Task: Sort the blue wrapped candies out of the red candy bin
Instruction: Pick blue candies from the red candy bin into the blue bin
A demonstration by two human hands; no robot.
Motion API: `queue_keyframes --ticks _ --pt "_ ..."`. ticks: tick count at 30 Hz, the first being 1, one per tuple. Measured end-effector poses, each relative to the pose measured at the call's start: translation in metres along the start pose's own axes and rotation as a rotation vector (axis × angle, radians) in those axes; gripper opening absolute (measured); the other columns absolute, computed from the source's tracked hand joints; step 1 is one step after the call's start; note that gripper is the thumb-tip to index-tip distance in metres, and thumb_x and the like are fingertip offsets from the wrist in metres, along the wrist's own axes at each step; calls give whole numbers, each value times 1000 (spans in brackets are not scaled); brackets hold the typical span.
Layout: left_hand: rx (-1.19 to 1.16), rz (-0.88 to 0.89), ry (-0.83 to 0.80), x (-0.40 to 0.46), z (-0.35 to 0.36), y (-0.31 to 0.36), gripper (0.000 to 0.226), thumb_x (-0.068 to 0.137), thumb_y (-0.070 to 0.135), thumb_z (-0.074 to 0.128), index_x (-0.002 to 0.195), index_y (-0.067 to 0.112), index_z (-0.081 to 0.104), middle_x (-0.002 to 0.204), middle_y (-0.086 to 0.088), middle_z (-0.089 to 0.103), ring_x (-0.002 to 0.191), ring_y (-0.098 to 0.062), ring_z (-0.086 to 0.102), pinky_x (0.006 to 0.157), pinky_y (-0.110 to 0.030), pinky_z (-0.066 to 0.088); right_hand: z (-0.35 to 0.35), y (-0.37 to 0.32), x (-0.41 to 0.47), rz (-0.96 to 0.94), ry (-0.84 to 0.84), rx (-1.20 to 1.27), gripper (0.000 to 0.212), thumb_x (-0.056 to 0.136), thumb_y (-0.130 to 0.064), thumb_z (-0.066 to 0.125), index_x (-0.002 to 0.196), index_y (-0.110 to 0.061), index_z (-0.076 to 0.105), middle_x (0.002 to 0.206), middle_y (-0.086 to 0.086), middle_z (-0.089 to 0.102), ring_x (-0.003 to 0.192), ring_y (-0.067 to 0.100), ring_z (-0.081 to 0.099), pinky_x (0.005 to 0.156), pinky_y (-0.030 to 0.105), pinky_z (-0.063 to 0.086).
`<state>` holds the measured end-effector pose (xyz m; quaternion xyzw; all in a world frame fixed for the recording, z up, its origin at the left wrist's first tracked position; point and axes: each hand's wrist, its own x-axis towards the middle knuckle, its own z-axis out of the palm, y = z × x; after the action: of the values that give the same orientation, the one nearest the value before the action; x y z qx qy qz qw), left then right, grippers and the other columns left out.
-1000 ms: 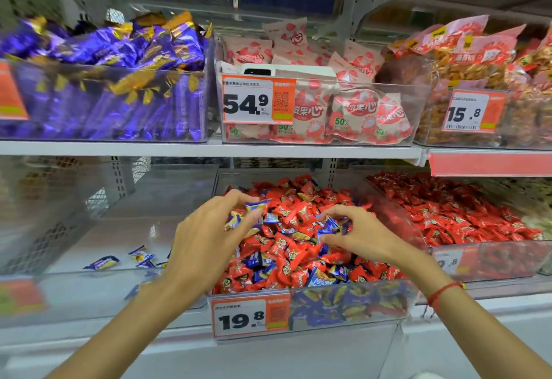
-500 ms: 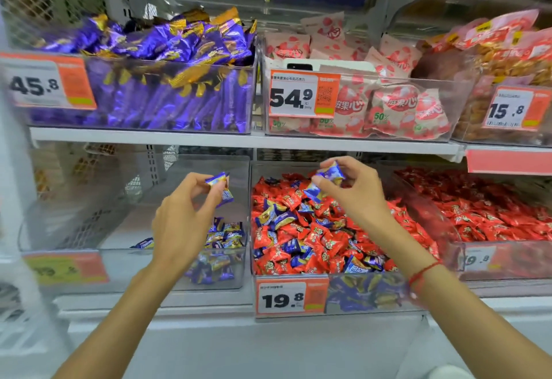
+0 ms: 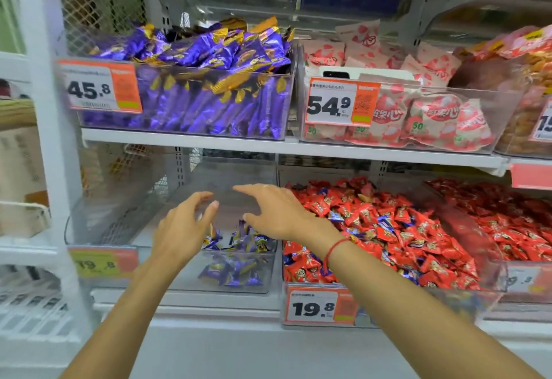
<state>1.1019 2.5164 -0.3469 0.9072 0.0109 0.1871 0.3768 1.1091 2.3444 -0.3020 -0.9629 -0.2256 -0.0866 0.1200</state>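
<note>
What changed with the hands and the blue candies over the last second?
Both hands came out of the red candy bin, each pinching a blue candy, and moved left over the clear bin. Now the left hand and right hand hover open and empty above the blue candies lying there. The red bin keeps its mixed pile; shelves and price tags are unchanged.

Bare forearms, thin red string bracelet [image 3: 334, 248] on right wrist
</note>
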Motion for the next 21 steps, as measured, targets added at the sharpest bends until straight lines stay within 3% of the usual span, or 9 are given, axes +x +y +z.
queue_keyframes --ticks 2,6,9,13,15,17,19,21 --pt "1 38 17 -1 3 3 27 96 40 52 120 31 61 120 6 67 115 -21 59 87 -34 40 -5 8 -19 -5 88 6 47 93 -25 57 138 -27 48 137 2 55 129 23 45 105 40 35" --pt "-27 177 101 -13 9 29 19 98 33 50 111 34 63 110 15 68 107 -14 61 80 -31 42 -15 29 -76 10 295 93 25 93 -21 56 114 -29 66 112 -8 65 107 12 52 84 27 40" --pt "-27 299 71 -31 22 63 19 97 29 50 110 36 63 107 23 65 98 -4 57 76 -27 38 -21 60 -113 117 425 130 20 93 -20 57 107 -28 69 109 -13 66 107 7 54 86 25 42" --pt "15 490 -60 -46 51 100 22 96 28 52 112 40 60 113 23 62 107 -1 55 83 -30 46 -27 120 -133 328 534 46 25 93 -13 53 108 -25 69 114 -8 69 110 13 60 88 31 46" --pt "50 558 -131 -43 70 116 27 98 25 48 120 39 57 123 23 59 114 -4 54 89 -32 46 -28 150 -131 408 484 -13 29 95 -11 48 115 -20 67 119 -3 67 114 18 59 90 32 44" --pt "135 600 -216 -32 90 130 36 101 22 43 133 36 51 137 17 53 126 -9 48 97 -33 44 -25 172 -124 450 306 -84 32 97 -13 45 125 -15 61 128 4 61 121 23 54 96 32 41" --pt "244 613 -321 -20 108 138 46 102 20 39 147 30 36 150 7 41 138 -14 37 106 -34 38 -21 180 -118 446 104 -160 36 99 -20 45 132 -12 54 135 10 51 124 27 49 101 34 40" --pt "398 645 -412 -9 121 141 52 104 25 37 153 26 21 158 0 26 145 -18 23 115 -33 27 -19 181 -115 443 41 -217 36 97 -25 50 131 -12 54 134 10 45 121 29 50 97 36 43"
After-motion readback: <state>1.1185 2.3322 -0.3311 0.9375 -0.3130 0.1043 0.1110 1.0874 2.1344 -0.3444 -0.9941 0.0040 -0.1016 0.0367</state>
